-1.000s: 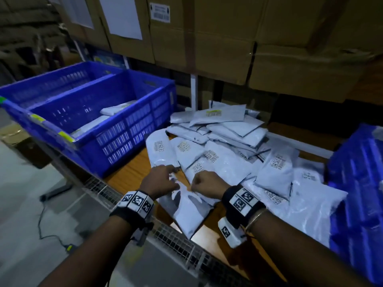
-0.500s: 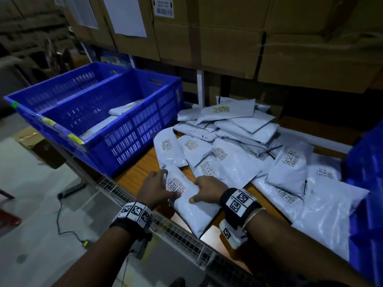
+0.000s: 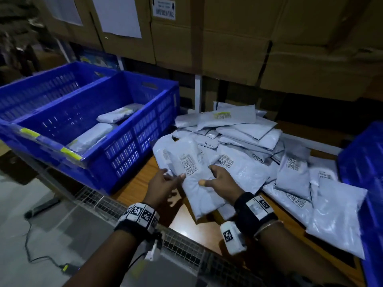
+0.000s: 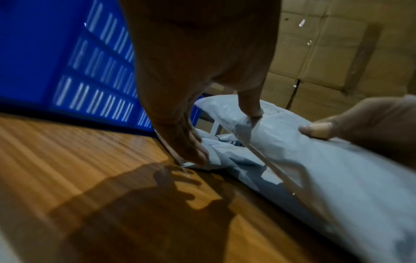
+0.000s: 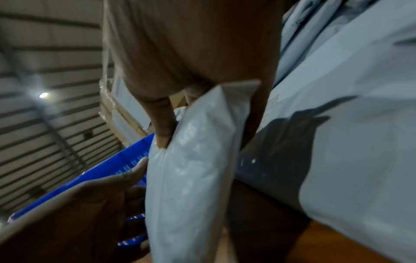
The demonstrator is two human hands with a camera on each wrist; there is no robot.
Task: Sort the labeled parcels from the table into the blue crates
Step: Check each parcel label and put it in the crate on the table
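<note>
A grey labeled parcel (image 3: 194,179) is held a little above the wooden table (image 3: 138,183), barcode label facing up. My left hand (image 3: 176,179) pinches its left edge, thumb on top and fingers underneath. My right hand (image 3: 209,178) grips its right edge, thumb on the front. The left wrist view shows the left hand (image 4: 223,131) on the parcel (image 4: 315,160). In the right wrist view the right hand (image 5: 207,129) clasps the parcel (image 5: 193,169). Two parcels lie in the near blue crate (image 3: 132,139) to the left. A pile of parcels (image 3: 244,137) lies behind.
A second blue crate (image 3: 41,94) sits behind the near one, and another blue crate (image 3: 369,162) stands at the right edge. Cardboard boxes (image 3: 228,38) overhang the back of the table. A wire mesh rail (image 3: 182,243) runs along the table's front edge.
The parcel that lay at the table's front edge under both hands has been lifted and turned, so its label now faces up between the hands.
</note>
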